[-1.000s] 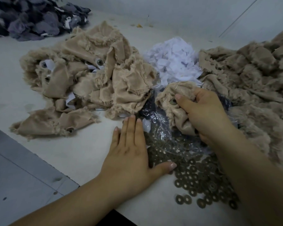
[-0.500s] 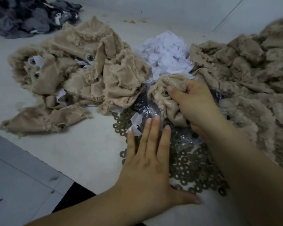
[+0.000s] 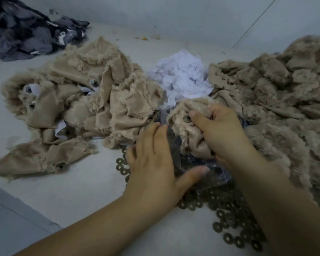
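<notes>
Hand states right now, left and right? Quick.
Left hand: open, fingers resting on the plastic bag.
Right hand: closed, gripping the plush piece.

plush fabric pieces (image 3: 92,100): beige-tan, frayed paler edges | fur pile (image 3: 277,100): tan, greyer | paper scraps (image 3: 181,78): white | washers (image 3: 229,218): dark bronze-brown | plastic bag (image 3: 207,167): clear, dark glints | cloth heap (image 3: 26,36): navy-grey with white marks | tabletop (image 3: 81,191): off-white

Dim, flat, bluish light (soft focus throughout), edges bowed.
</notes>
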Tool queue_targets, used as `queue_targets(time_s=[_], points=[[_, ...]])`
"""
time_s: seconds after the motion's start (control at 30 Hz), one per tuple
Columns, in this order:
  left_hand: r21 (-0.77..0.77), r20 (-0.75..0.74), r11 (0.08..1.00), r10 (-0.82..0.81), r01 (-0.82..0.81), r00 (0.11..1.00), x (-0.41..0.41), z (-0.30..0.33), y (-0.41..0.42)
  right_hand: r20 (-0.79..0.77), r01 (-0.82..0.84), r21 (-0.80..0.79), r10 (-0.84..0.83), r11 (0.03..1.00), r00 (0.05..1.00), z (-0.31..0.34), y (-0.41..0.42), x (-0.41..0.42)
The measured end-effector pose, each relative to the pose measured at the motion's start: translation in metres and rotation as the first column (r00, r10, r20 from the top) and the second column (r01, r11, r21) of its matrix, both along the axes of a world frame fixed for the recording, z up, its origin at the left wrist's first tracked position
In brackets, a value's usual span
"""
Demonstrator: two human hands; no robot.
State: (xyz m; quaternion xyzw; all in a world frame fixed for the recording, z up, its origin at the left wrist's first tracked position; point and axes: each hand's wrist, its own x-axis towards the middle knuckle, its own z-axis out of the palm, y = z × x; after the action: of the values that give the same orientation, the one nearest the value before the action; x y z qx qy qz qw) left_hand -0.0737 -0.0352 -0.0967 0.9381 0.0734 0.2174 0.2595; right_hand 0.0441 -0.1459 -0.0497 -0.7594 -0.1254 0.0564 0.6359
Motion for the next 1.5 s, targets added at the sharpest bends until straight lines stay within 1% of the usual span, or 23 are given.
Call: queue_targets(time_s=[0.07, 0.13, 0.2, 0.23, 0.3, 0.4, 0.47, 0.5, 0.53, 0.6, 0.67, 0.73, 0.83, 0.9, 0.97, 1.03, 1.1, 1.17, 1.27, 1.37, 1.43, 1.5], points=[[-0.167, 0.119, 0.986, 0.024, -0.003, 0.993, 0.021, 0.013, 0.011, -0.048, -0.016, 0.012, 0.016, 1.0, 0.999, -0.002, 0.002, 0.0], [-0.312, 0.193, 0.948, -0.009, 0.07, 0.981, 0.04, 0.023, 0.019, -0.068, -0.008, 0.0, 0.008, 1.0, 0.998, -0.002, 0.005, 0.0], [-0.409, 0.253, 0.903, -0.026, 0.131, 0.967, 0.056, 0.029, 0.022, -0.061, -0.013, 0.045, 0.016, 0.999, 0.998, -0.002, 0.006, -0.001], [-0.484, 0.27, 0.861, -0.024, 0.157, 0.963, 0.063, 0.031, 0.024, -0.065, -0.029, 0.097, 0.036, 0.995, 0.997, -0.002, 0.005, -0.001], [-0.653, 0.278, 0.731, -0.01, 0.197, 0.961, 0.076, 0.036, 0.028, -0.09, -0.061, 0.163, 0.077, 0.985, 0.993, -0.002, 0.004, -0.001], [-0.761, 0.301, 0.613, 0.047, 0.21, 0.952, 0.091, 0.038, 0.033, -0.094, -0.103, 0.166, 0.119, 0.981, 0.988, -0.006, 0.003, 0.001], [-0.813, 0.33, 0.524, 0.056, 0.254, 0.942, 0.095, 0.036, 0.035, -0.147, -0.084, 0.243, 0.123, 0.966, 0.981, -0.007, 0.006, 0.002], [-0.825, 0.341, 0.488, 0.029, 0.284, 0.939, 0.095, 0.033, 0.037, -0.198, -0.058, 0.296, 0.12, 0.954, 0.973, -0.007, 0.007, 0.003], [-0.82, 0.357, 0.473, -0.02, 0.324, 0.934, 0.094, 0.03, 0.039, -0.247, -0.031, 0.347, 0.123, 0.937, 0.961, -0.008, 0.007, 0.004], [-0.769, 0.367, 0.502, -0.16, 0.395, 0.917, 0.091, 0.025, 0.039, -0.313, 0.008, 0.391, 0.124, 0.92, 0.942, -0.007, 0.009, 0.006], [-0.744, 0.35, 0.521, -0.229, 0.418, 0.908, 0.089, 0.021, 0.039, -0.338, 0.027, 0.41, 0.124, 0.911, 0.933, -0.007, 0.011, 0.005], [-0.761, 0.37, 0.488, -0.213, 0.427, 0.904, 0.089, 0.018, 0.041, -0.336, 0.045, 0.418, 0.108, 0.907, 0.936, -0.008, 0.014, 0.004], [-0.829, 0.375, 0.365, -0.199, 0.423, 0.905, 0.09, 0.017, 0.044, -0.352, 0.091, 0.405, 0.063, 0.91, 0.934, -0.005, 0.015, 0.003], [-0.854, 0.365, 0.31, -0.214, 0.417, 0.906, 0.091, 0.016, 0.043, -0.369, 0.112, 0.401, 0.049, 0.909, 0.928, -0.003, 0.015, 0.002], [-0.856, 0.374, 0.289, -0.228, 0.429, 0.899, 0.092, 0.013, 0.043, -0.385, 0.075, 0.448, 0.116, 0.891, 0.916, -0.002, 0.014, 0.001], [-0.856, 0.392, 0.261, -0.231, 0.445, 0.89, 0.091, 0.013, 0.044, -0.379, -0.022, 0.474, 0.227, 0.88, 0.897, 0.001, 0.015, -0.004], [-0.862, 0.395, 0.249, -0.213, 0.441, 0.894, 0.09, 0.015, 0.045, -0.377, -0.082, 0.5, 0.301, 0.862, 0.876, 0.002, 0.017, -0.006], [-0.869, 0.378, 0.263, -0.197, 0.42, 0.905, 0.089, 0.016, 0.044, -0.413, -0.048, 0.506, 0.291, 0.861, 0.863, 0.001, 0.019, -0.006], [-0.841, 0.378, 0.325, -0.221, 0.433, 0.899, 0.086, 0.018, 0.043, -0.47, 0.006, 0.499, 0.265, 0.866, 0.842, 0.003, 0.019, -0.005], [-0.814, 0.381, 0.382, -0.217, 0.438, 0.899, 0.084, 0.017, 0.043, -0.466, -0.005, 0.503, 0.277, 0.864, 0.84, 0.005, 0.019, -0.006], [-0.83, 0.384, 0.347, -0.212, 0.437, 0.898, 0.085, 0.017, 0.045, -0.468, -0.011, 0.514, 0.291, 0.858, 0.835, 0.004, 0.019, -0.006], [-0.856, 0.392, 0.272, -0.213, 0.44, 0.895, 0.086, 0.017, 0.046, -0.474, -0.006, 0.524, 0.298, 0.851, 0.829, 0.006, 0.021, -0.007]])
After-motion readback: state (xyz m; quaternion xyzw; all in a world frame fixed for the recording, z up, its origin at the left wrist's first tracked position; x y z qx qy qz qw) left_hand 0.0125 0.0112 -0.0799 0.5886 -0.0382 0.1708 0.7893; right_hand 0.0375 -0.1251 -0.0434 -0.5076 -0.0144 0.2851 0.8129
